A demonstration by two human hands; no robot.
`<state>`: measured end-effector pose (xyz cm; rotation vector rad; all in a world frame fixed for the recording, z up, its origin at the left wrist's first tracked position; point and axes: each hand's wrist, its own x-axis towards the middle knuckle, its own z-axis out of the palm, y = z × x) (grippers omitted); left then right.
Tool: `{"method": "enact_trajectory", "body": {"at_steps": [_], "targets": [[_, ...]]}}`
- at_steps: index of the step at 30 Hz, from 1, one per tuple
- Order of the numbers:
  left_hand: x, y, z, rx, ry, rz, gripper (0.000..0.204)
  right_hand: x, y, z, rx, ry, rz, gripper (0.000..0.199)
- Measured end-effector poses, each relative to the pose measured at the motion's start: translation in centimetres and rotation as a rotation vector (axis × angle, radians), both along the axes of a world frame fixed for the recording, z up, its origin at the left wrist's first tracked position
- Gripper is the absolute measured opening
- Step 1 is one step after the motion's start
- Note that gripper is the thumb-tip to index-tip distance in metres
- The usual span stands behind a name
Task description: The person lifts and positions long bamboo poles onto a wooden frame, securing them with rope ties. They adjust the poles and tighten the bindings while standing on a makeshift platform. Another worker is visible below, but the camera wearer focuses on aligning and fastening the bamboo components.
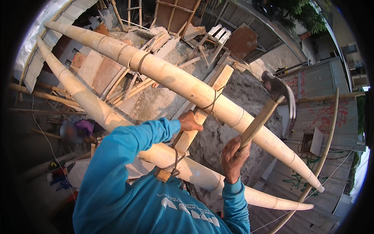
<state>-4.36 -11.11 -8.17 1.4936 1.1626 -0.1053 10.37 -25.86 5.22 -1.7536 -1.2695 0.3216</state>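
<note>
My right hand (235, 158) is closed round the wooden handle of a claw hammer (259, 121). The hammer's metal head is raised, appearing past the far bamboo pole (167, 78). With my left hand (190, 121) I grip a squared wooden beam (187, 139) between the two poles, thumb across its top. This beam crosses both the far pole and the near bamboo pole (99, 105). A dark tie (213, 100) lashes it at the far pole, and another dark tie (176, 162) binds it at the near one. My left sleeve covers part of the near pole.
Far below lies a grey sand heap (247, 87). Scrap boards (101, 72) and a slatted wooden stand (220, 34) are on the ground. At lower left is a person in purple (83, 126). A thin bamboo pole (329, 136) slants before the metal sheet wall (335, 121).
</note>
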Motion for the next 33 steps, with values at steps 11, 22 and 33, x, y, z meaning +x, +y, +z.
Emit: {"method": "enact_trajectory", "body": {"at_steps": [11,22,33], "targets": [[-0.4,0.0,-0.4,0.037,0.034,-0.026,0.085,-2.1,3.9,13.0,0.636,0.298,0.045,0.032],[-0.4,-0.5,-1.8,0.158,-0.005,-0.025,0.087,-1.5,2.0,8.7,-0.294,0.405,0.065,0.031],[0.4,-0.5,-2.2,0.004,-0.036,-0.061,0.084,1.2,0.3,-4.3,-0.434,0.084,0.224,0.031]]}}
